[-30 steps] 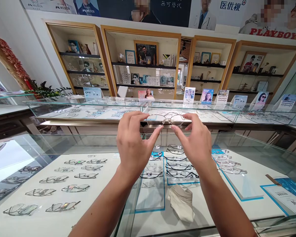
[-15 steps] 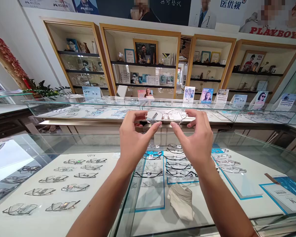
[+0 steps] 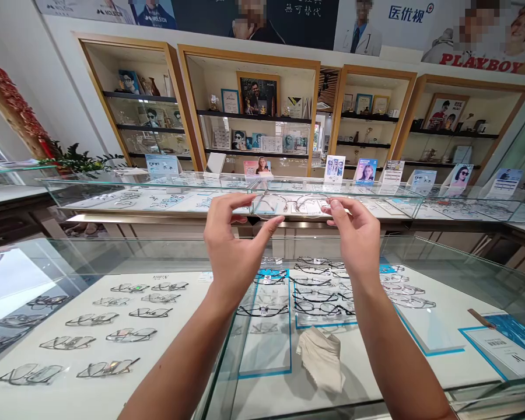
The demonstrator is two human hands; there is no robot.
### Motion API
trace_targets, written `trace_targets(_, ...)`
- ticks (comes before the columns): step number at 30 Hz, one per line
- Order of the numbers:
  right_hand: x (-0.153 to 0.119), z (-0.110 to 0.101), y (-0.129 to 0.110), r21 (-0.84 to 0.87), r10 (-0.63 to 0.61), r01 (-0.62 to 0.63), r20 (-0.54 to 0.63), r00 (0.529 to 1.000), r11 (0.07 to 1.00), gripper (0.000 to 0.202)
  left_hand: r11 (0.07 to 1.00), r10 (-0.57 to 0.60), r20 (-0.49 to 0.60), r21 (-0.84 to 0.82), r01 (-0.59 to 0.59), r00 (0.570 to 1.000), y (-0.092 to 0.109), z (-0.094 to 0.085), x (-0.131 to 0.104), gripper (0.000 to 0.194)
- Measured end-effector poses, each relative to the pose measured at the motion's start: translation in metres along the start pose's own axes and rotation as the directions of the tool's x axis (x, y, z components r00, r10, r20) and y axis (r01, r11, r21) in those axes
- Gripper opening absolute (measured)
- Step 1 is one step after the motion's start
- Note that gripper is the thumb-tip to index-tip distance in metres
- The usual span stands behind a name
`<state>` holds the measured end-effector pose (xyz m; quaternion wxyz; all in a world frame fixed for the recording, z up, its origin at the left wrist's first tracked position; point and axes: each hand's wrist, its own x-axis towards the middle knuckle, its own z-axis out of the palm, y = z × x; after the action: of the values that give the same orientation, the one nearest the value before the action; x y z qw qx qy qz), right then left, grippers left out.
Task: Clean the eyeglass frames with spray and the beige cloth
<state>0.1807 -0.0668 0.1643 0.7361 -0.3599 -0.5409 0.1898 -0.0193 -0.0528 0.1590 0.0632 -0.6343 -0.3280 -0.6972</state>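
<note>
A pair of thin-rimmed eyeglasses (image 3: 286, 205) is held up above the glass counter, between my two hands. My left hand (image 3: 234, 245) grips the left lens rim, fingers at its top and thumb at its lower edge. At the other end, my right hand (image 3: 357, 233) pinches the frame's right side between thumb and fingers. Below them, a crumpled beige cloth (image 3: 321, 357) lies on the counter's glass top (image 3: 280, 402). Dark-framed glasses (image 3: 262, 311) sit in rows beneath my hands, partly hidden by them.
Rows of glasses (image 3: 131, 334) lie at the left of the near counter. A blue-edged card (image 3: 503, 350) is at the right. Beyond stands another glass display case (image 3: 179, 201) with small signs (image 3: 335, 168), and wooden wall shelves (image 3: 249, 52) rise behind.
My right thumb has moved up from the lower rim to the frame's side, where it now meets the fingers. My left hand has shifted slightly left, and the eyeglasses have turned a little.
</note>
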Motion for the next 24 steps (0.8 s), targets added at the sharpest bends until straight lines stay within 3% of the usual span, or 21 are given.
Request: trace_targets(24,0.0039,-0.0060,-0.0032,0.084,0.076,-0.092,0.176,0.981,0.992,0.035,1.000,-0.003,0.058,0.005,0.003,0.998,-0.0006,-0.0017,0.0008,0.044)
